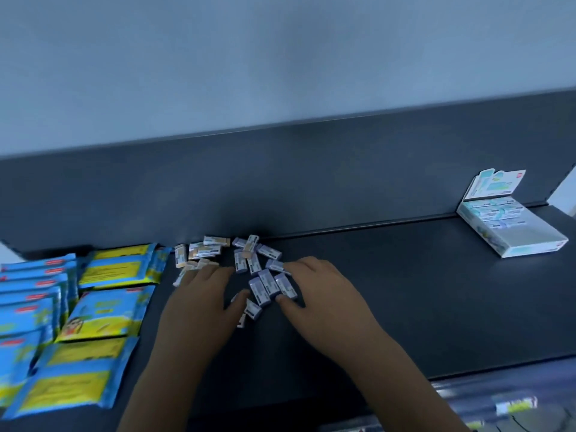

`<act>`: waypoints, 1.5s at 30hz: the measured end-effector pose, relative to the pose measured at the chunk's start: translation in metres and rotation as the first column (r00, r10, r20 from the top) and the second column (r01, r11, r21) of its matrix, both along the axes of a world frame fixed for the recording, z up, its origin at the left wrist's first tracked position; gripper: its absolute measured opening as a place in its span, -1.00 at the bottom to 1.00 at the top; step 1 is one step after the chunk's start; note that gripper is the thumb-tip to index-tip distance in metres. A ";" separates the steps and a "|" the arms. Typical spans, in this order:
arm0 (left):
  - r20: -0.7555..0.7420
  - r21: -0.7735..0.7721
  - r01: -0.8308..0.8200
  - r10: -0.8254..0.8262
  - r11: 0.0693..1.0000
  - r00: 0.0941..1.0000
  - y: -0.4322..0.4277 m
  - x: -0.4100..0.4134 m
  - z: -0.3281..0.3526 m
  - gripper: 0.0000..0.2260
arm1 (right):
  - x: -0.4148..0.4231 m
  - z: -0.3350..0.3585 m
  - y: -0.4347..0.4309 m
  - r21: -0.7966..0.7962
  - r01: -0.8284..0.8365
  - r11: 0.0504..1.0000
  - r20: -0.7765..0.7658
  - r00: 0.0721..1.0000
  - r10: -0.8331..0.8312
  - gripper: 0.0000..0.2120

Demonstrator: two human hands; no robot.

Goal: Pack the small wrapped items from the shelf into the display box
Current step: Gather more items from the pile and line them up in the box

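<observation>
Wrapped items (264, 285) scattered on shelf (405, 294) between left hand (199, 307) and right hand (324, 297), both seemingly flat, grasping nothing.

packets (29, 310) cropped left, wrapped items (265, 283) blurred

Both forearms (149, 385) are bare and reach forward, converging. The left grip (199, 307) is palm down, fingers straight and spread, thumb out to the right. The right grip (321, 294) is palm down, fingers angled leftward and slightly bent, thumb apart.
</observation>
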State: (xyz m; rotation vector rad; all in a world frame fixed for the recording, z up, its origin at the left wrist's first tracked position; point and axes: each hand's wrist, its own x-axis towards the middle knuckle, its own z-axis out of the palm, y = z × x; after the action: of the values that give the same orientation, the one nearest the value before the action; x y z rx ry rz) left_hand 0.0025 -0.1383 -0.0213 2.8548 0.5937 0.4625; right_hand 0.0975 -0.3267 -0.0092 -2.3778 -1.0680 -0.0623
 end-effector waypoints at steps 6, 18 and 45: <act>-0.141 -0.035 -0.007 0.001 0.999 0.990 0.014 -0.017 -0.005 -0.57 | -0.010 -0.010 0.017 -0.051 0.010 0.999 -0.036 0.999 -0.012 -0.69; -0.133 -0.043 0.244 -0.247 0.969 0.960 0.034 -0.024 -0.012 -0.72 | -0.022 -0.032 0.057 -0.197 0.137 0.971 0.038 0.990 -0.132 -0.81; -0.238 0.073 0.660 -0.630 0.748 0.740 0.059 0.019 0.002 -0.91 | -0.017 -0.029 0.077 -0.063 0.348 0.935 -0.015 0.937 -0.349 -0.90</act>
State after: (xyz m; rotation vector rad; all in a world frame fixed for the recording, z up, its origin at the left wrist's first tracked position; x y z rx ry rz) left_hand 0.0214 -0.0796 -0.0195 3.0081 -0.4578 0.0968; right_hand 0.0804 -0.2502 -0.0386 -2.5894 -0.6312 -0.1268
